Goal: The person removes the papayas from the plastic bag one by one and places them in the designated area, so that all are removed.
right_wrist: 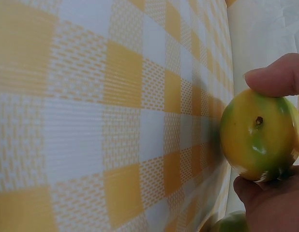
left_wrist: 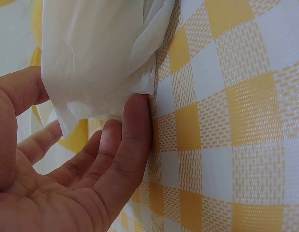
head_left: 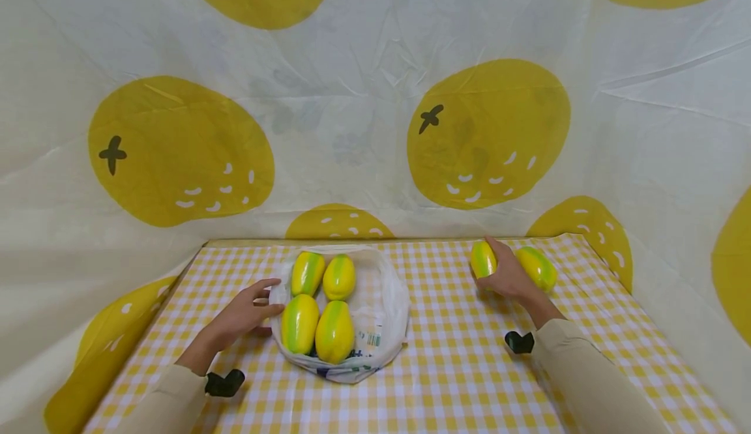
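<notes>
A white plastic bag (head_left: 394, 297) lies with its mouth spread wide on the checked cloth, several glossy yellow fruits with green stripes (head_left: 334, 331) inside it. My left hand (head_left: 243, 315) is at the bag's left side, its fingers loosely bent and touching the thin plastic (left_wrist: 98, 58). At the back right, my right hand (head_left: 509, 276) grips a yellow-green fruit (head_left: 483, 259) between thumb and fingers. The right wrist view shows this fruit (right_wrist: 258, 137) end-on, close to the cloth. Another such fruit (head_left: 536, 268) lies just right of that hand, partly behind it.
A yellow-and-white checked cloth (head_left: 446, 369) covers the table. Behind and beside it hangs a pale curtain (head_left: 346, 128) printed with large yellow fruits. Dark straps or mounts (head_left: 225, 383) sit at both wrists. The cloth lies between the bag and the right hand.
</notes>
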Motion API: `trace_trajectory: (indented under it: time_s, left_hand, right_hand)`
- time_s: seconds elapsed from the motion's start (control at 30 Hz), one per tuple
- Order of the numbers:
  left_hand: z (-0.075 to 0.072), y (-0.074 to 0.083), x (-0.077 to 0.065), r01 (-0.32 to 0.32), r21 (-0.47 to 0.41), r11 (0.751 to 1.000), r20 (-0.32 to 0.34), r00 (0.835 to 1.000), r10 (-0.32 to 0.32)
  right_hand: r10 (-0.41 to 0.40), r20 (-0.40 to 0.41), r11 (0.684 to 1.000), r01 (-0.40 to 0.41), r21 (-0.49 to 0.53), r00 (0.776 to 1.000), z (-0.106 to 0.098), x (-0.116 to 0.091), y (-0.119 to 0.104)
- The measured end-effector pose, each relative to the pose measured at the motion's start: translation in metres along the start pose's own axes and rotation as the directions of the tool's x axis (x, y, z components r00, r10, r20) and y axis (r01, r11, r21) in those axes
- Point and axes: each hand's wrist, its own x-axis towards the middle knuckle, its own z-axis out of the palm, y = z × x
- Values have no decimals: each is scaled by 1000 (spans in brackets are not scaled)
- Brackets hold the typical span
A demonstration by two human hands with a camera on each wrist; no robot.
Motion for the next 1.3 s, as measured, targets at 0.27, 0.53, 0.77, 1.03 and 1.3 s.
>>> trace_trajectory:
  time_s: [0.27, 0.53, 0.77, 1.03, 1.3]
  left_hand:
    - [1, -3, 1, -3, 1, 1000, -2, 1000, 3]
    - [0, -2, 0, -13, -9, 1000, 5, 1000, 13]
    - [1, -2, 0, -11, -16, 1000, 4, 1000, 11]
    - [0, -1, 0, -7, 2, 1000, 2, 1000, 7]
    - [-1, -2, 1, -7, 1, 1000, 4, 1000, 7]
  right_hand:
    - [-8, 6, 999, 8, 37, 1000, 1, 1, 6]
    - [-7, 10, 999, 7, 37, 1000, 1, 2, 10]
    - [-8, 17, 999, 8, 33, 1000, 0, 3, 9]
    - [-5, 30, 1000, 4, 25, 1000, -3, 1, 7]
    - [-56, -5, 998, 56, -4, 998, -5, -1, 2]
